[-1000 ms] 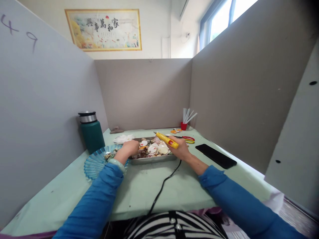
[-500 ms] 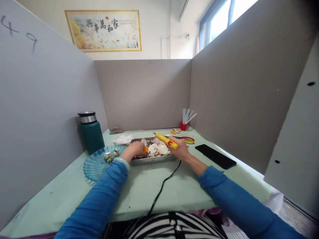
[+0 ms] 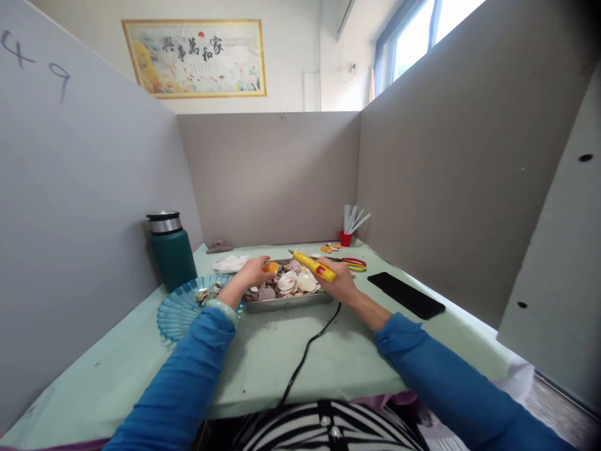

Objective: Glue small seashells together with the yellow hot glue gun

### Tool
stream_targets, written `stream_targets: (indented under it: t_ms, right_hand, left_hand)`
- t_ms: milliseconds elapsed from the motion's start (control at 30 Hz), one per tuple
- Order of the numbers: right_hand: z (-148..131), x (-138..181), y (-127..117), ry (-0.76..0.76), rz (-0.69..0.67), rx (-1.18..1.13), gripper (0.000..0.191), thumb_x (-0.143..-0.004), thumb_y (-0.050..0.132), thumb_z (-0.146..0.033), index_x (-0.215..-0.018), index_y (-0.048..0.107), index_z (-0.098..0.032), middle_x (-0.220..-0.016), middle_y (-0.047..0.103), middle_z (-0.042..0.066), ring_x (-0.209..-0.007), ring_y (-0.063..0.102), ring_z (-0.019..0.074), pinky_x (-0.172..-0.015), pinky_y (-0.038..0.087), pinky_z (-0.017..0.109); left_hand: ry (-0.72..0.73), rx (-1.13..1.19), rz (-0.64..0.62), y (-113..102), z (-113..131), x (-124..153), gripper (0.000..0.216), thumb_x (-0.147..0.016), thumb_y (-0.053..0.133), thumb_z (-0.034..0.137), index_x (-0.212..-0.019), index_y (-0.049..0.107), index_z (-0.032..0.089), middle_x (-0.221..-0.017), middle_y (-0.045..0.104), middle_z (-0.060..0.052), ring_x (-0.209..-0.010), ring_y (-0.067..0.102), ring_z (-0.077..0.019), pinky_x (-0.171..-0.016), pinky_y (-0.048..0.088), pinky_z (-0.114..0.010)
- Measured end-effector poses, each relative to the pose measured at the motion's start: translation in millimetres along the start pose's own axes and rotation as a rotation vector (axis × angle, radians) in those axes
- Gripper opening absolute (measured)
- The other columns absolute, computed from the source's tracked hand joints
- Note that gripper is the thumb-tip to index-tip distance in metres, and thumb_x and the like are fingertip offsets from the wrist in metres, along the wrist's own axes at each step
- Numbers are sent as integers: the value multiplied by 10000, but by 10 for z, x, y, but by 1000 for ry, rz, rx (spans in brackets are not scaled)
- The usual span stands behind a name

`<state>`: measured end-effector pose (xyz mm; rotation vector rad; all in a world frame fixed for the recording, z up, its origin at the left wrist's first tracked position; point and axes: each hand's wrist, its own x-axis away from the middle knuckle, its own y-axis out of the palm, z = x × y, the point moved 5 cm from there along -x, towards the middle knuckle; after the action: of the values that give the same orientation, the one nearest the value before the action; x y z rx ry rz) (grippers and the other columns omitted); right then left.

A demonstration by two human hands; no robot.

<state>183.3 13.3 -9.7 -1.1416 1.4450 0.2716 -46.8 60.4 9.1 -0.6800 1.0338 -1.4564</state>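
A metal tray (image 3: 286,303) full of seashells sits in the middle of the green table. Above its left end, my left hand (image 3: 248,275) pinches an orange shell (image 3: 270,267), lifted clear of the pile. At the tray's right end my right hand (image 3: 339,280) grips a yellow corded tool (image 3: 313,265) with a red button, its tip pointing up and left over the shells. The tool's black cord (image 3: 303,357) runs down the table toward me.
A blue glass plate (image 3: 176,310) holding a few shells lies left of the tray, a green flask (image 3: 171,248) behind it. A black phone (image 3: 405,294), red-handled scissors (image 3: 353,262) and a red cup of white sticks (image 3: 347,237) are on the right. Grey partitions enclose three sides.
My left hand dug into the shells near the tray's left end, came up holding an orange shell and raised it. My right hand and the tool barely moved.
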Motion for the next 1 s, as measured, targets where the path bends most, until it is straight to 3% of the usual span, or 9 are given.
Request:
stream_targets:
  t_ms: [100, 167, 267, 367, 467, 567, 733, 900, 1000]
  right_hand:
    - [-19, -12, -12, 4, 8, 1, 134, -784, 550, -272, -824, 640, -181, -666, 640, 16, -552, 531, 119, -564, 375, 215]
    - [-26, -17, -16, 15, 5, 4, 138, -786, 548, -278, -823, 642, -184, -673, 648, 20, -559, 539, 122, -569, 382, 215]
    - [-31, -18, -14, 19, -5, 7, 140, -786, 548, -282, -828, 645, -189, -676, 652, 21, -563, 544, 126, -573, 389, 216]
    - [-31, -15, -13, 16, -1, 13, 146, -788, 542, -283, -824, 645, -187, -661, 646, 20, -552, 539, 127, -571, 390, 220]
    - [-21, -12, -6, 21, -2, 23, 138, -782, 544, -271, -821, 646, -186, -669, 654, 23, -562, 549, 130, -574, 390, 221]
    - [-9, -10, 3, 26, -8, 22, 132, -775, 552, -260, -828, 647, -186, -684, 659, 24, -568, 552, 128, -576, 391, 217]
    - [-10, -9, 1, 16, -2, 21, 130, -778, 553, -258, -827, 647, -183, -673, 651, 21, -559, 548, 125, -577, 392, 216]
    - [-19, -10, -10, 11, -2, 5, 135, -783, 553, -273, -828, 644, -184, -674, 653, 21, -561, 551, 127, -575, 393, 218]
    - [-13, -8, -10, 9, -4, 9, 142, -786, 551, -280, -835, 644, -185, -683, 654, 23, -567, 554, 129, -575, 394, 218]
  left_hand:
    - [32, 398, -66, 70, 46, -21, 675, -797, 573, 362, -1391, 347, 135, -1192, 619, -155, -775, 675, -158, -652, 516, -233]
    - [42, 432, -52, 61, 46, -37, 551, -817, 538, 296, -1329, 428, 125, -1182, 627, -138, -801, 667, -143, -644, 507, -210]
    - [-5, 65, -76, 72, 11, -33, 349, -766, 558, 237, -1091, 624, 127, -1045, 685, -95, -788, 653, -154, -612, 484, -207]
    - [-18, -246, -146, 116, 3, 4, 255, -677, 643, 313, -875, 699, 162, -866, 712, -61, -777, 641, -180, -632, 467, -223]
    - [29, -380, -254, 199, 15, 36, 353, -591, 695, 402, -882, 706, 201, -901, 712, -47, -793, 637, -189, -637, 458, -221]
    - [74, -457, -317, 270, 7, 36, 394, -563, 706, 331, -940, 699, 216, -969, 706, -60, -822, 639, -196, -643, 458, -216]
    - [30, -425, -143, 173, -34, -20, 259, -638, 647, 240, -883, 699, 175, -941, 704, -92, -821, 648, -203, -671, 467, -234]
    - [-19, -260, 33, -62, -45, -14, 398, -807, 491, 294, -1164, 595, 153, -1008, 693, -90, -705, 649, -137, -627, 468, -213]
    - [8, -321, -18, -120, -30, 34, 312, -740, 580, 303, -1005, 678, 169, -966, 705, -74, -759, 647, -156, -645, 462, -209]
